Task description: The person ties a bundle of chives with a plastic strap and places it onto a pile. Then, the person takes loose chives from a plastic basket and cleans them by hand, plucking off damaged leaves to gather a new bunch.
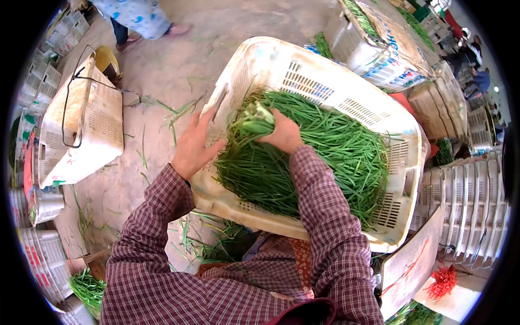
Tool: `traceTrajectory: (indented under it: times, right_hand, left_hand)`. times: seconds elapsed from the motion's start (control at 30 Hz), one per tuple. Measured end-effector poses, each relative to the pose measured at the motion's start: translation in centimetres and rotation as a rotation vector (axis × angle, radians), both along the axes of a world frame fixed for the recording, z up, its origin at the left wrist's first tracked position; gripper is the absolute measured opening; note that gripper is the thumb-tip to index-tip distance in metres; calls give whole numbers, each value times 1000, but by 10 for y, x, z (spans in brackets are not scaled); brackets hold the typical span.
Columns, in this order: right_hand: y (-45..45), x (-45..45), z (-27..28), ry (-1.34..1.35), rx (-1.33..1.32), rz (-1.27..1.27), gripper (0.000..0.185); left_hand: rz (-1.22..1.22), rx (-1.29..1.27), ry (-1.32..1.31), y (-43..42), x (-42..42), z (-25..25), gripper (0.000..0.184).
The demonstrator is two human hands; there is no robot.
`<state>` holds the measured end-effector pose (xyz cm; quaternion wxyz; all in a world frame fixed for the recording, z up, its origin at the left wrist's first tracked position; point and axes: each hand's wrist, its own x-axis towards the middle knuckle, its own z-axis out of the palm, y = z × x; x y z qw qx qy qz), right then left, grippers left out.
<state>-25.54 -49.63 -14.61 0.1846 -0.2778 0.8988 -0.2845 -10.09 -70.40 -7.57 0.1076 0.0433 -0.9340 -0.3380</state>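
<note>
A white plastic basket (346, 70) in front of me holds a deep layer of long green chives (336, 146). My right hand (284, 131) reaches into its left part, closed round a bunch of chives (255, 118) with the pale cut ends facing up. At the basket's left end is my left hand (197, 143), fingers spread and thumb out toward the chives. It lies over the rim; whether it presses on the wall I cannot tell. Nothing is in that hand.
Left of me stands another white basket (103, 108) with a black cord. Stacked baskets (466, 203) rise on the right, near a bundle of red ties (442, 281). Loose chive leaves litter the floor (157, 70). Another person's legs (124, 32) show at the top left.
</note>
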Motion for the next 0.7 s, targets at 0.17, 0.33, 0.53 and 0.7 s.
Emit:
traceTrajectory:
  times: [0.17,0.33,0.53,0.7]
  right_hand:
    - [68,-12,35,-15,-335,-177,89]
    - [108,-15,60,-271,-768,-322,76]
    - [140,5,95,-334,-709,-427,89]
    - [147,12,71,-291,-634,-307,91]
  left_hand:
    - [0,-163,72,1,-2,-9,84]
    - [-92,-447,104,13,-6,8,94]
    - [-402,184,-211,68,-73,14,125]
    - [-545,556,-320,132,-110,-8,129]
